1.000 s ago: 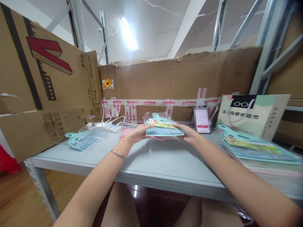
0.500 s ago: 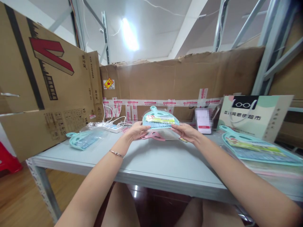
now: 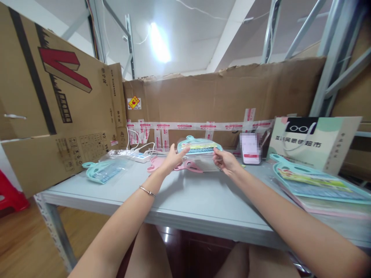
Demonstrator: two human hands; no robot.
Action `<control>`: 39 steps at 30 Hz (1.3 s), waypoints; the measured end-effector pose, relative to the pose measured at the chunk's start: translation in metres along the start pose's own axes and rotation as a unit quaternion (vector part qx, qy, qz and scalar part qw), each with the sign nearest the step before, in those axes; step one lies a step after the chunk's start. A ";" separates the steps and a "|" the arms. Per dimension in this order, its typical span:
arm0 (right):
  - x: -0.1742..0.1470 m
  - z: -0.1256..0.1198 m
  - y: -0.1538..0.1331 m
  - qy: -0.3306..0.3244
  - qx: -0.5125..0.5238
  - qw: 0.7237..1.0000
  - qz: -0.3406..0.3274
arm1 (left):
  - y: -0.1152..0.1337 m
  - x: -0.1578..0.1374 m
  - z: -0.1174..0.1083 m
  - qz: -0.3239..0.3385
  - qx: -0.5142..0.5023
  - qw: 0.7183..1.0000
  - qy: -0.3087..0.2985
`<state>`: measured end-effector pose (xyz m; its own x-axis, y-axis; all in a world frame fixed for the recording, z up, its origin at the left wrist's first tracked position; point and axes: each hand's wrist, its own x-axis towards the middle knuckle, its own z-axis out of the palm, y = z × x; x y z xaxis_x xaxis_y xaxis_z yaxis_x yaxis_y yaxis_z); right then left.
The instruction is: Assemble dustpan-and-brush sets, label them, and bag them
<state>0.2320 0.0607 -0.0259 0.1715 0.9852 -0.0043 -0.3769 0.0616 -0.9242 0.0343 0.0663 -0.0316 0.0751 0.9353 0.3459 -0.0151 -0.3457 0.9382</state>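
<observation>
A teal dustpan and brush set (image 3: pixel 199 148) with a bright printed card is held tilted over the middle of the table. Its left end lies in my left hand (image 3: pixel 173 160), the thumb across the top and the index finger raised beside it. My right hand (image 3: pixel 227 161) pinches the right corner between thumb and curled fingers. Just below lies a pink dustpan (image 3: pixel 189 166), in part under clear wrapping; more pink plastic (image 3: pixel 155 163) shows to its left, half covered by my left hand.
Another teal set (image 3: pixel 102 172) lies in clear wrap at left; a further teal set (image 3: pixel 313 183) tops a stack at right. A power strip (image 3: pixel 142 156), a phone (image 3: pixel 251 148) and a paper bag (image 3: pixel 314 143) stand at the back. Cardboard (image 3: pixel 220 92) walls the table (image 3: pixel 185 200).
The held teal set has tipped flatter and dropped slightly. My left hand has shifted, its thumb now over the set's top and its index finger raised. More pink plastic shows at left.
</observation>
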 end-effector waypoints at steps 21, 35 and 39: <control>0.005 -0.012 -0.001 -0.135 -0.060 0.980 -0.131 | 0.008 -0.003 -0.006 0.296 0.266 0.914 0.075; 0.001 -0.017 -0.002 -0.180 -0.253 0.891 -0.332 | 0.012 -0.001 -0.007 0.209 0.120 0.970 0.039; 0.006 -0.016 -0.001 -0.111 -0.185 0.928 -0.302 | 0.013 -0.004 0.000 0.192 0.098 0.976 0.026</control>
<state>0.2483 0.0643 -0.0308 0.0418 0.7995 0.5992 0.0733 0.5956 -0.7999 0.0335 0.0579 -0.0210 0.0506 0.7351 0.6761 0.1594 -0.6742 0.7211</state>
